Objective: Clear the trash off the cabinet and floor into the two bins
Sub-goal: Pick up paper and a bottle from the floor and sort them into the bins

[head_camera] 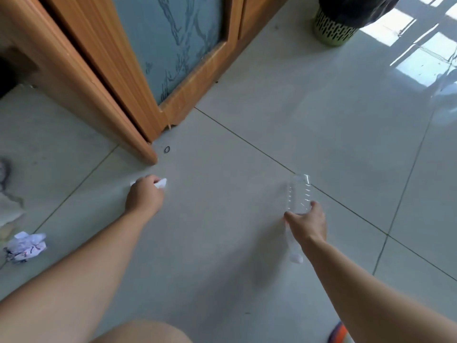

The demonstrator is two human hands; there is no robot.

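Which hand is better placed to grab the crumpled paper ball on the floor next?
Left. The crumpled paper ball lies far on the left, outboard of the left forearm. The left hand already holds a small white paper scrap, though; the right hand is shut on a clear plastic bottle.

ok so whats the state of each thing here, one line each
left hand: closed on small white paper scrap
right hand: gripping clear plastic bottle
crumpled white printed paper ball: loose on floor
green slotted bin with black liner: upright by wooden cabinet
small black ring: on floor
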